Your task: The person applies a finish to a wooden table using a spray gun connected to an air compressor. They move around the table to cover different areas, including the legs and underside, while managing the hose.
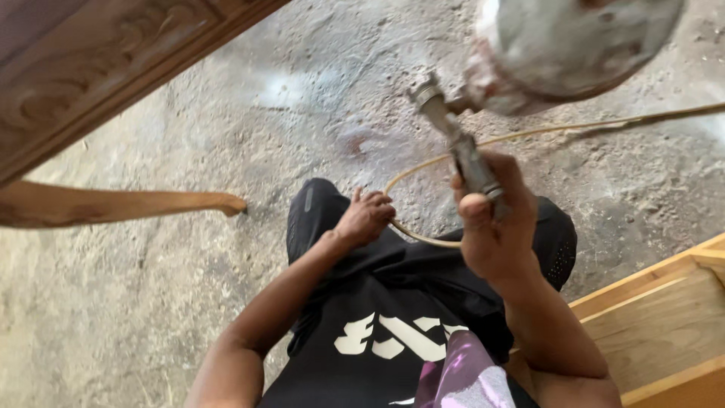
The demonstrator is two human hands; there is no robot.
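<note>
The right hand (pixel 495 227) held a spray gun (pixel 461 143) by its handle, grip closed around it, long axis slanting up and away toward the metal cup (pixel 574 45). The left hand (pixel 366 217) pinched the yellow hose (pixel 423 170) beside the knee, above the concrete floor (pixel 151 264).

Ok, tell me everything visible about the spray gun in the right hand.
The spray gun is a worn grey metal tool, caked in dried residue. Its slim handle sits in the closed right hand, and the body slants up to the left, ending in a nozzle cap. A large round, stained metal cup sits on top, partly out of frame. A yellowish hose trails across the concrete floor behind it.
</note>
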